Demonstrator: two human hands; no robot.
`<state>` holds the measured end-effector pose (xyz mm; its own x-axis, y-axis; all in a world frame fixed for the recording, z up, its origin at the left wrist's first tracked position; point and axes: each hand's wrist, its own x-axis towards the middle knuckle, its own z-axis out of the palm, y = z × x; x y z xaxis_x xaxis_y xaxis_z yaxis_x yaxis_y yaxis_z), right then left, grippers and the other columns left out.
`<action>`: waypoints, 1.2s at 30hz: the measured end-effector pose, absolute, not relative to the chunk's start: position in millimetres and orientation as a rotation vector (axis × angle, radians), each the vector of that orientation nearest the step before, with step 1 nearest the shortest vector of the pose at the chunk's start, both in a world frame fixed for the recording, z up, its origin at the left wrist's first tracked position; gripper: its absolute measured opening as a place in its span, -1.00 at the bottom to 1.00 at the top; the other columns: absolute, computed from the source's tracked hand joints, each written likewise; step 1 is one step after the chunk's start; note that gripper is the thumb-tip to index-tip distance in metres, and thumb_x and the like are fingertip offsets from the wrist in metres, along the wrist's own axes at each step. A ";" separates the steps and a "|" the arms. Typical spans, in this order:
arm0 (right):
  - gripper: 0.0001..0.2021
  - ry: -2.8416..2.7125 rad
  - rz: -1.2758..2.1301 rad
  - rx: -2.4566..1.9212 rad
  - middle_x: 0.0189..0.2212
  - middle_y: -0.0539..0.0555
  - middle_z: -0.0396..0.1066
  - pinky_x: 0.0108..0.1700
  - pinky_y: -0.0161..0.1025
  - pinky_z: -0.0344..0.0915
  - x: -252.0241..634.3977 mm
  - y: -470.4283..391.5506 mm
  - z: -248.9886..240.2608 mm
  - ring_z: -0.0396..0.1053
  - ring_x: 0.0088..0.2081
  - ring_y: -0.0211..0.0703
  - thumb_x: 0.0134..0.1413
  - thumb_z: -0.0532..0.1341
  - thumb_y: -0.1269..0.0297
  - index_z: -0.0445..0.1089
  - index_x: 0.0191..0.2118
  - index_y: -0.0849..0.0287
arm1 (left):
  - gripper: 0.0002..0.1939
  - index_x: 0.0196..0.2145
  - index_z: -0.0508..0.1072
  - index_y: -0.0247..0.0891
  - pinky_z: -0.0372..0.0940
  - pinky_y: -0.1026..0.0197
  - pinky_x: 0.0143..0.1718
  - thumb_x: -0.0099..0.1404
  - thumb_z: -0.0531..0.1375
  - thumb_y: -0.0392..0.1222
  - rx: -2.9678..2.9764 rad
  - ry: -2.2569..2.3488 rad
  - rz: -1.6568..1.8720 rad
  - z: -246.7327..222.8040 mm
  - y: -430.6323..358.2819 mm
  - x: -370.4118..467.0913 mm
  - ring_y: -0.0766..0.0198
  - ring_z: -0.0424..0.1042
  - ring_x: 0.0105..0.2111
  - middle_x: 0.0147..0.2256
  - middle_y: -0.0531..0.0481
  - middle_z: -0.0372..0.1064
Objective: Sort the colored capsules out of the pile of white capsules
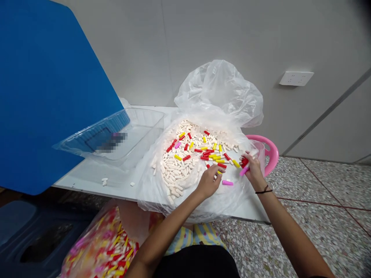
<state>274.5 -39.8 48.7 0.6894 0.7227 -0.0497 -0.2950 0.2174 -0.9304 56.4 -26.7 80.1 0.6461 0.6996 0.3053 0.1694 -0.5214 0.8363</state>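
Observation:
On a clear plastic bag (pixel 203 210) spread over the table lies a heap of small white plastic pieces (pixel 176 170). Red, yellow and pink tube-like caps are scattered over it, some with white pieces in their ends. My left hand (pixel 210 180) is low at the heap's right side, its fingers curled around a yellow cap (pixel 219 172). A pink cap (pixel 227 183) lies just right of these fingers. My right hand (pixel 254 170) is closed around several pieces; a red cap (pixel 245 162) and a pink cap (pixel 244 170) show between its fingers.
A clear plastic tray (pixel 130 154) stands left of the heap, beside a blue board (pixel 58 96). Below the table edge sits a bag of coloured caps (pixel 110 247), near a dark blue stool (pixel 43 231). A pink rim with a handle (pixel 272 156) shows beyond the table's right side.

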 end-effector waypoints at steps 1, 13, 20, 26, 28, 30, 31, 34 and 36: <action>-0.63 -0.522 0.613 -1.226 -0.49 -0.10 0.29 -0.49 -0.37 0.25 269.1 -41.1 42.0 0.28 -0.49 -0.31 -0.26 0.31 0.19 0.25 -0.26 0.14 | -0.82 -0.26 0.38 -0.27 0.28 0.30 -0.35 0.23 0.02 -0.35 2.047 0.696 0.816 77.4 -21.3 58.5 0.33 0.35 -0.34 -0.21 -0.05 0.37; -0.69 -0.939 0.437 -1.579 -0.25 0.08 0.41 -0.21 -0.21 0.29 252.6 -65.8 3.6 0.36 -0.25 -0.14 -0.11 0.21 0.18 0.31 -0.19 0.18 | -0.73 -0.20 0.40 -0.33 0.19 0.13 0.02 0.20 -0.01 -0.43 2.374 1.026 0.744 41.6 67.2 77.3 0.17 0.28 -0.06 -0.13 -0.13 0.36; -0.75 -0.854 0.395 -1.495 -0.36 0.02 0.40 -0.14 -0.15 0.31 250.2 -68.8 1.6 0.40 -0.26 -0.13 -0.11 0.21 0.23 0.28 -0.24 0.15 | -0.66 -0.05 0.33 -0.38 0.14 0.01 0.01 0.20 0.05 -0.41 2.667 1.234 0.196 48.2 88.0 115.6 -0.01 0.19 0.04 0.02 -0.28 0.24; -0.79 -0.831 0.448 -1.475 -0.37 0.02 0.37 -0.16 -0.18 0.31 251.0 -70.2 0.7 0.39 -0.28 -0.15 -0.12 0.23 0.24 0.27 -0.31 0.15 | -0.78 -0.15 0.33 -0.40 0.20 0.09 -0.12 0.29 0.04 -0.23 2.606 1.340 0.140 46.7 77.6 115.4 0.05 0.33 -0.11 -0.18 -0.26 0.37; -0.77 -0.793 0.458 -1.445 -0.38 0.01 0.36 -0.21 -0.19 0.32 251.3 -70.9 1.1 0.39 -0.30 -0.15 -0.13 0.24 0.23 0.27 -0.29 0.14 | -0.73 -0.13 0.31 -0.39 0.20 0.12 -0.15 0.31 0.04 -0.13 2.601 1.359 0.166 44.7 73.6 110.3 0.06 0.35 -0.14 -0.20 -0.24 0.38; -0.75 -0.772 0.455 -1.428 -0.39 0.00 0.35 -0.25 -0.22 0.32 251.3 -71.7 1.8 0.38 -0.32 -0.16 -0.14 0.26 0.21 0.28 -0.29 0.15 | -0.68 -0.15 0.31 -0.36 0.20 0.15 -0.18 0.31 0.05 -0.04 2.610 1.335 0.222 42.8 73.2 105.4 0.08 0.36 -0.16 -0.21 -0.21 0.38; -0.74 -0.767 0.450 -1.426 -0.40 -0.01 0.35 -0.27 -0.23 0.32 251.2 -72.0 2.2 0.37 -0.34 -0.17 -0.15 0.26 0.21 0.28 -0.29 0.15 | -0.67 -0.17 0.32 -0.35 0.20 0.17 -0.20 0.31 0.04 -0.01 2.613 1.313 0.250 42.1 74.7 103.4 0.10 0.36 -0.17 -0.23 -0.19 0.38; -0.73 -0.763 0.440 -1.424 -0.43 -0.02 0.37 -0.32 -0.24 0.30 251.3 -72.2 2.4 0.34 -0.39 -0.19 -0.18 0.29 0.21 0.30 -0.30 0.16 | -0.64 -0.29 0.37 -0.32 0.20 0.20 -0.28 0.30 0.03 0.06 2.595 1.273 0.288 42.8 84.5 99.5 0.13 0.38 -0.25 -0.28 -0.14 0.38; -0.73 -0.767 0.434 -1.407 -0.43 -0.02 0.37 -0.31 -0.23 0.29 251.9 -71.6 1.1 0.34 -0.39 -0.19 -0.20 0.30 0.21 0.32 -0.30 0.16 | -0.64 -0.33 0.38 -0.31 0.19 0.21 -0.31 0.28 0.06 0.08 2.574 1.284 0.291 45.6 92.0 98.5 0.12 0.38 -0.26 -0.30 -0.13 0.37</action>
